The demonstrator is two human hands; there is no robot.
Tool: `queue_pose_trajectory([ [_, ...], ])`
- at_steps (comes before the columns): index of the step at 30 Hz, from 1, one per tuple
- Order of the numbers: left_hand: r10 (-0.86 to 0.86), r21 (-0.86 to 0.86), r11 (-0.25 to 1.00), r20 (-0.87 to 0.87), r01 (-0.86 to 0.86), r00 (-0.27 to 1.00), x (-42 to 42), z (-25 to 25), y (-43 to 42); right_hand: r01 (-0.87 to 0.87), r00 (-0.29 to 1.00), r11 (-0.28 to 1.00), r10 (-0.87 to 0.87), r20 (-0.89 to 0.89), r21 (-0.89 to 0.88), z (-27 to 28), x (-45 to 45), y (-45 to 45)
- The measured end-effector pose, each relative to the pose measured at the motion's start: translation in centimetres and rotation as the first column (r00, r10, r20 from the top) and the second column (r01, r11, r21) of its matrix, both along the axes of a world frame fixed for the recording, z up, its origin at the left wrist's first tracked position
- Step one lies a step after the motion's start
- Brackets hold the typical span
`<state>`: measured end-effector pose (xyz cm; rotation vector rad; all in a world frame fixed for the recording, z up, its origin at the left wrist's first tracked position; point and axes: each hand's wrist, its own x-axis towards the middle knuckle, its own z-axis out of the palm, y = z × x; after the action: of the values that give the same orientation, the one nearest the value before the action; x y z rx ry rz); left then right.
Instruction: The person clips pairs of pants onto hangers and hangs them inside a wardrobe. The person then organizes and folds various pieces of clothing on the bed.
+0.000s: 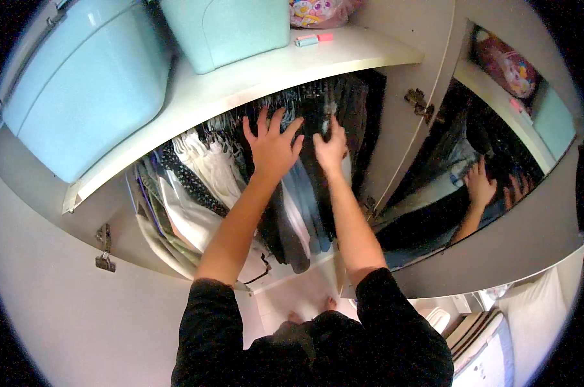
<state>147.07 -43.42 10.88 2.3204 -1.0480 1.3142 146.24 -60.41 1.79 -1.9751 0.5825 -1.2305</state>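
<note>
Both hands reach into a rail of hanging clothes inside a wardrobe. My left hand (272, 148) has its fingers spread, their tips against the upper ends of dark garments (276, 219) near the hangers (276, 100). My right hand (332, 148) is just beside it, at other dark clothes (316, 174). Its index finger points up and its thumb stands apart; the remaining fingers are partly hidden. Between my forearms hang blue trousers (311, 213). White garments (211, 164) and a dotted dark garment (185, 177) hang left of my left hand.
Above the rail, a white shelf (253, 84) carries light-blue bins (98, 97), small pink and blue clips (312, 40) and a colourful bag (321, 11). To the right, an open door bears a mirror (434, 200). Another door (60, 277) stands at left, with a metal hinge (104, 248).
</note>
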Motion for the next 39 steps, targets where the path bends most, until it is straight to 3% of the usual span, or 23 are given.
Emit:
queue_pose_trajectory([
  [1, 0.008, 0.003, 1.000, 0.005, -0.008, 1.000, 0.1, -0.1, -0.1, -0.134, 0.988, 0.987, 0.125, 0.090, 0.091, -0.2, 0.2, 0.8],
  [8, -0.051, -0.013, 0.999, -0.055, 0.051, 0.997, -0.4, 0.3, 0.6, -0.041, 0.997, 0.999, 0.042, 0.071, -0.015, -0.4, -0.2, 1.1],
  [11, 0.022, -0.092, 0.995, -0.023, -0.024, 0.999, -1.9, -0.6, 1.9, -0.001, 0.996, 1.000, 0.002, 0.091, -0.014, -1.3, -0.8, 1.6],
  [12, -0.048, -0.201, 0.979, -0.050, 0.037, 0.998, -2.1, -1.0, 2.3, 0.020, 0.992, 1.000, -0.018, 0.122, -0.017, -0.3, -2.1, 3.1],
  [14, -0.189, -0.415, 0.899, -0.079, 0.140, 0.979, -2.2, -2.5, 3.4, 0.000, 0.986, 0.979, 0.035, 0.165, -0.206, 1.7, -5.4, 6.8],
  [16, -0.245, -0.478, 0.867, -0.154, 0.145, 0.957, -3.1, -3.4, 4.6, -0.156, 0.971, 0.931, 0.205, 0.121, -0.330, 1.8, -6.9, 9.6],
  [17, -0.271, -0.511, 0.846, -0.169, 0.151, 0.948, -3.5, -3.6, 4.9, -0.196, 0.973, 0.937, 0.223, 0.062, -0.289, 1.1, -6.9, 10.6],
  [21, -0.370, -0.530, 0.832, -0.308, 0.166, 0.876, -3.3, -4.6, 6.0, -0.089, 0.991, 0.924, 0.046, -0.123, -0.372, -0.6, -6.6, 11.1],
  [22, -0.323, -0.489, 0.859, -0.289, 0.151, 0.901, -3.3, -4.9, 6.0, -0.086, 0.979, 0.934, 0.015, -0.201, -0.347, -0.8, -6.7, 10.5],
  [25, -0.151, -0.355, 0.933, -0.230, 0.062, 0.961, -3.9, -5.0, 5.2, -0.012, 0.993, 0.939, -0.030, -0.118, -0.343, -0.6, -6.5, 8.1],
  [28, -0.041, -0.371, 0.927, -0.228, -0.048, 0.973, -4.9, -4.3, 4.6, 0.008, 0.985, 0.958, -0.057, -0.161, -0.287, 0.5, -6.5, 5.8],
  [30, -0.121, -0.428, 0.904, -0.229, 0.012, 0.966, -4.6, -4.4, 4.6, 0.099, 0.994, 0.952, -0.107, -0.010, -0.289, 0.2, -5.7, 4.1],
  [31, -0.185, -0.467, 0.882, -0.227, 0.060, 0.956, -4.1, -4.6, 4.6, 0.013, 0.997, 0.998, -0.017, -0.069, -0.061, 0.0, -5.8, 3.6],
  [34, -0.282, -0.536, 0.839, -0.274, 0.097, 0.920, -2.8, -4.6, 4.5, 0.111, 0.990, 0.977, -0.125, -0.067, -0.180, -0.2, -5.1, 2.7],
  [35, -0.298, -0.551, 0.829, -0.299, 0.091, 0.906, -2.3, -4.5, 4.2, 0.109, 0.986, 0.987, -0.123, -0.117, -0.118, -0.3, -5.0, 2.5],
  [38, -0.454, -0.726, 0.688, -0.453, -0.021, 0.768, -0.4, -3.1, 2.7, 0.121, 0.990, 0.982, -0.131, -0.061, -0.147, -0.5, -5.0, 2.5],
  [39, -0.537, -0.760, 0.640, -0.548, -0.114, 0.641, 0.2, -2.3, 2.4, 0.112, 0.992, 0.982, -0.120, -0.046, -0.152, -0.6, -5.0, 2.6],
])
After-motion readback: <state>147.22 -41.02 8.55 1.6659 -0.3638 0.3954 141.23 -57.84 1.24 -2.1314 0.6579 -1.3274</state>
